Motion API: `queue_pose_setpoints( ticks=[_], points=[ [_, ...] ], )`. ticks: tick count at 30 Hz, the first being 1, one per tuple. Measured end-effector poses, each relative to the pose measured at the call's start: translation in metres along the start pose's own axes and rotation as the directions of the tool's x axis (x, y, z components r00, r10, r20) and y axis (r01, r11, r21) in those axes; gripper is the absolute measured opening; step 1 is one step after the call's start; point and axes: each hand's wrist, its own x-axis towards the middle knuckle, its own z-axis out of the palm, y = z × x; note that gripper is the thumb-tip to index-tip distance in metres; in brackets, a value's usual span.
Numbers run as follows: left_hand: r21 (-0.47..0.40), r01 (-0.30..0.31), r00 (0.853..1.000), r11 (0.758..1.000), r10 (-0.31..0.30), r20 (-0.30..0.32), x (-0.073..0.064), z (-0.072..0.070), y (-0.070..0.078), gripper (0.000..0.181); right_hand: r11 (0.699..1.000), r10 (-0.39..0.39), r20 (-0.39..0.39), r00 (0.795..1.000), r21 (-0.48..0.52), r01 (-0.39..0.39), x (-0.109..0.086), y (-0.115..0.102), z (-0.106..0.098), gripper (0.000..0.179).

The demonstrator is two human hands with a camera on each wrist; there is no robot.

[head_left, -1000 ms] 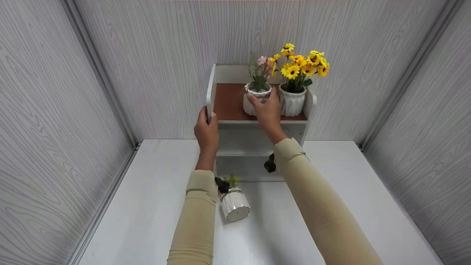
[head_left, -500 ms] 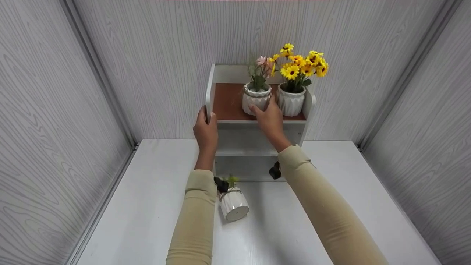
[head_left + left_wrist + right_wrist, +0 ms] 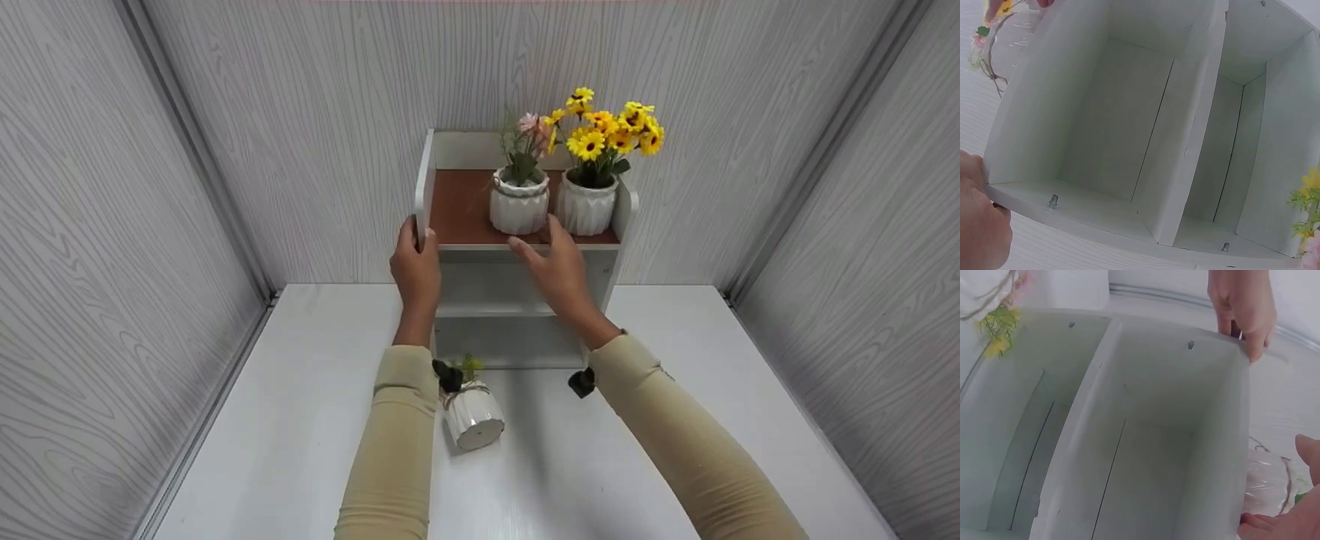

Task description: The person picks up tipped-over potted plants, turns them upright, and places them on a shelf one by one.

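Observation:
My left hand grips the left side panel of a small white shelf unit with a red-brown top board. On that board stand a white pot with pink flowers and, to its right, a white pot with yellow flowers. My right hand is just in front of the pink-flower pot, thumb and fingers spread, holding nothing. In the right wrist view its fingertips are at the shelf's edge, below the pot. The left wrist view looks into the shelf's compartments.
A third white pot, with twine and a green-yellow plant, lies tipped on the white table before the shelf, beside my left sleeve. Grey wood-grain walls enclose the table at the back and both sides.
My right hand has let go of the pink-flower pot and drawn back down toward me, off its side. The pot stays upright on the board. My left hand keeps its grip on the panel.

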Motion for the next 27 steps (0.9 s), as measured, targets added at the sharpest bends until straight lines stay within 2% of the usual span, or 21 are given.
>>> queue_pose_setpoints(
  ticks=[3,8,17,21,27],
  points=[
    [-0.013,0.005,1.0,1.0,-0.005,0.002,0.0,0.0,0.0,0.046,1.0,-0.026,0.0,1.0,0.0,0.026,-0.017,0.004,0.001,0.081],
    [-0.029,0.004,1.0,1.0,-0.003,0.013,0.001,0.0,0.0,0.046,1.0,-0.018,0.029,0.999,-0.013,0.019,-0.052,0.019,0.01,0.079],
    [-0.032,0.007,1.0,0.999,-0.007,0.01,0.001,-0.001,0.0,0.046,0.997,0.048,0.098,0.994,-0.066,-0.042,-0.109,0.064,0.048,0.078],
    [-0.036,0.007,1.0,0.999,-0.007,0.004,0.0,-0.001,-0.001,0.047,0.995,0.09,0.158,0.983,-0.062,-0.081,-0.132,0.083,0.066,0.08],
    [-0.015,0.017,1.0,1.0,-0.017,0.001,0.001,0.0,0.0,0.046,0.987,0.16,0.234,0.959,-0.062,-0.15,-0.157,0.095,0.086,0.089]
  ],
)
